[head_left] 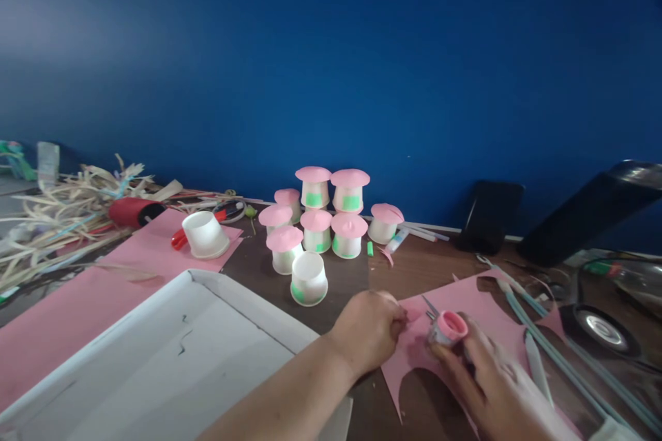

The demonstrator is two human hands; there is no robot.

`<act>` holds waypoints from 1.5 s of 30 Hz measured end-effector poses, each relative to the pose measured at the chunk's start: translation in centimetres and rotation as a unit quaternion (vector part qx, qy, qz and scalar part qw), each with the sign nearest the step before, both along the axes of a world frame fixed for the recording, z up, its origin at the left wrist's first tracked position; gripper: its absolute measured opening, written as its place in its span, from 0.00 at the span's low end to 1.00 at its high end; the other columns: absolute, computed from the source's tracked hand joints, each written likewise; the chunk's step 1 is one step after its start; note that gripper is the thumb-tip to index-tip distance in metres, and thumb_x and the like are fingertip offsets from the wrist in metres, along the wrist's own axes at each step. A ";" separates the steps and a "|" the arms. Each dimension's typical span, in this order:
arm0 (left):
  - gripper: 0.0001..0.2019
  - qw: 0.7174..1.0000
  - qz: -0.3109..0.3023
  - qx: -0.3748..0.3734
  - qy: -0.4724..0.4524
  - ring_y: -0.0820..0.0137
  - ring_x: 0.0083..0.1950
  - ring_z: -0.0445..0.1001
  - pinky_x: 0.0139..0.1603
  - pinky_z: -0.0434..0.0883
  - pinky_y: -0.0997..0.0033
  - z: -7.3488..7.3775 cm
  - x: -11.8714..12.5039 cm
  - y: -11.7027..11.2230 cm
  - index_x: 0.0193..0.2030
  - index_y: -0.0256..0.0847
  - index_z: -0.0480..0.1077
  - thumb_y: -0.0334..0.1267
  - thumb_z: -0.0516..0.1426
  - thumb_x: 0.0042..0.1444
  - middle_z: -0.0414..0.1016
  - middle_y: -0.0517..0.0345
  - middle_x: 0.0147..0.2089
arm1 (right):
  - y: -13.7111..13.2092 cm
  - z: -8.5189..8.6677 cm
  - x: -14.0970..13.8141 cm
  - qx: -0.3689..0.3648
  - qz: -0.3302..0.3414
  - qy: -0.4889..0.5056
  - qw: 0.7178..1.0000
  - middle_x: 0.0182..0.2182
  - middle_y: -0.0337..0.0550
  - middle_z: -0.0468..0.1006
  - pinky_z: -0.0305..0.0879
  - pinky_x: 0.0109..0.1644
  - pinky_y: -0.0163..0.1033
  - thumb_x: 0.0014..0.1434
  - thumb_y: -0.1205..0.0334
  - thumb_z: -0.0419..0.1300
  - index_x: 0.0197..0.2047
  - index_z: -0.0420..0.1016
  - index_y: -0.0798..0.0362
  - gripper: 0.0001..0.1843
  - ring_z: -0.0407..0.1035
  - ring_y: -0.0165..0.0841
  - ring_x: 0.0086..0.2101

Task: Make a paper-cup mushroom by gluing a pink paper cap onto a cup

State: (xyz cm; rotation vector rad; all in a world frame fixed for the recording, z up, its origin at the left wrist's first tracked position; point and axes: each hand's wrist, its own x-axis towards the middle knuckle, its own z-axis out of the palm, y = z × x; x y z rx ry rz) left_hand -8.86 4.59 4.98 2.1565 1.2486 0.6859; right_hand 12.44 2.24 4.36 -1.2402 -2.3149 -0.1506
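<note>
- Left hand (pixel 369 331): fingertips together, pinched on pink paper (pixel 415 315) (a loose piece or part of the sheet below, I cannot tell).
- Right hand (pixel 489 375): thumb and fingers clamped around a small jar (pixel 449 327) with a pink rim, over the sheet (pixel 486 306); metal tips (pixel 430 309) poke out beside it, the rest of that tool hidden.
- Just beyond the left hand: a bare white cup (pixel 309 279), upside down.
- Behind it: more upturned cups (pixel 284 248) topped with pink discs, two of them raised above the others at the back.
- Left of the forearm: a white tray (pixel 155 365), pink card (pixel 103 310) beside it.
- Far right: a phone (pixel 491 217) leaning at the blue wall (pixel 331 69).
</note>
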 end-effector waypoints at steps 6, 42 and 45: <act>0.10 1.000 -0.003 0.012 -0.004 0.67 0.40 0.76 0.42 0.69 0.73 -0.2 0.0 0.1 0.30 0.41 0.76 0.27 0.54 0.54 0.80 0.57 0.36 | -0.1 -0.1 -0.2 0.013 -0.014 0.021 1.000 0.37 0.50 0.83 0.77 0.37 0.43 0.68 0.51 0.45 0.47 0.68 0.50 0.16 0.80 0.43 0.37; 0.11 1.000 -0.005 0.005 -0.005 0.69 0.39 0.76 0.41 0.67 0.74 0.7 0.1 -0.4 0.33 0.42 0.78 0.30 0.54 0.60 0.80 0.58 0.35 | -0.5 1.1 -0.3 -0.222 -0.010 0.151 0.963 0.35 0.41 0.78 0.69 0.39 0.39 0.67 0.59 0.51 0.42 0.65 0.48 0.04 0.75 0.36 0.36; 0.12 1.000 -0.006 0.003 -0.002 0.69 0.38 0.76 0.39 0.67 0.74 0.8 0.1 -0.4 0.34 0.43 0.78 0.30 0.53 0.60 0.79 0.59 0.34 | -0.2 1.2 -1.0 -0.212 0.008 0.134 0.968 0.37 0.43 0.78 0.69 0.42 0.41 0.66 0.61 0.51 0.41 0.66 0.48 0.04 0.74 0.38 0.39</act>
